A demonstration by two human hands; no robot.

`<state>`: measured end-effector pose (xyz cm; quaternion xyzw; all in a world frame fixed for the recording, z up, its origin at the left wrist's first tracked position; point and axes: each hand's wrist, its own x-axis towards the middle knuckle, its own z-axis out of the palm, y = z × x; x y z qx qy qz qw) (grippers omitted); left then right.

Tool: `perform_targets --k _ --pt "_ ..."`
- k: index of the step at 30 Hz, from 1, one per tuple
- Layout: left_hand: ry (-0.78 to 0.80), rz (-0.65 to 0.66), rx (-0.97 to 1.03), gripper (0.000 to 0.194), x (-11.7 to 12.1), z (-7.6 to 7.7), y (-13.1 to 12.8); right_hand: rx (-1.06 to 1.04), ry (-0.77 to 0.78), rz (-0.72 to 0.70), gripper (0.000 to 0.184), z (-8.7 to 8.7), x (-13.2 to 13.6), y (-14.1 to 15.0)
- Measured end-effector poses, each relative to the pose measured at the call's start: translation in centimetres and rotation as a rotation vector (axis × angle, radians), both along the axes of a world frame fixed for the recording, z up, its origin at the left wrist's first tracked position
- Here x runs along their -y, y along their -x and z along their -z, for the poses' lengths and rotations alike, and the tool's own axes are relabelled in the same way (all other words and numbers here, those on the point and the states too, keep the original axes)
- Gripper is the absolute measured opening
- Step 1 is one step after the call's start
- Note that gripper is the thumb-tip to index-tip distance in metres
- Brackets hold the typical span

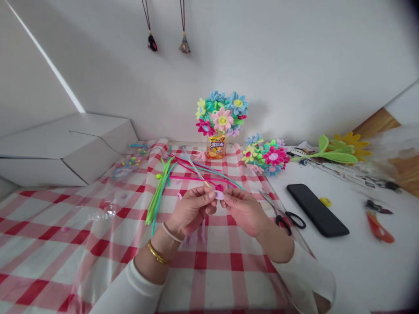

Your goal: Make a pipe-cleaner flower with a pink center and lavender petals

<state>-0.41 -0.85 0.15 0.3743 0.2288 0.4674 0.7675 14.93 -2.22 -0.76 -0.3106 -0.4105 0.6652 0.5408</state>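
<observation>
**Home craft corner taking shape on a table**

This spot is reading as a room in a home set up for hobby crafts. A checked tablecloth (52, 244) under clear plastic (103, 213) is covering part of a white table (356, 270), and a white wall (294, 65) is rising behind it, with two small pendants (165, 41) hanging on cords. Pipe cleaners (160, 192) are lying loose on the cloth, while pipe-cleaner flowers (222, 115) are standing in a printed cup (216, 146). Everyday things are sharing the table: a phone (317, 209) and scissors (288, 219). A white box (65, 150) is sitting at the far left.
</observation>
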Motion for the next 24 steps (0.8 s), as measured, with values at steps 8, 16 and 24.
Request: perform_targets --k 8,16,24 --pt "-0.061 -0.047 0.049 0.015 0.5 -0.1 -0.8 -0.061 -0.047 0.008 0.007 0.1 -0.1 0.4" --pt "-0.047 -0.093 0.006 0.013 0.7 0.0 -1.0 -0.028 -0.047 0.017 0.014 0.2 0.3 1.1" --pt "-0.051 -0.024 0.017 0.012 0.5 -0.1 -0.7 -0.121 -0.062 -0.082 0.01 -0.8 0.8 1.3"
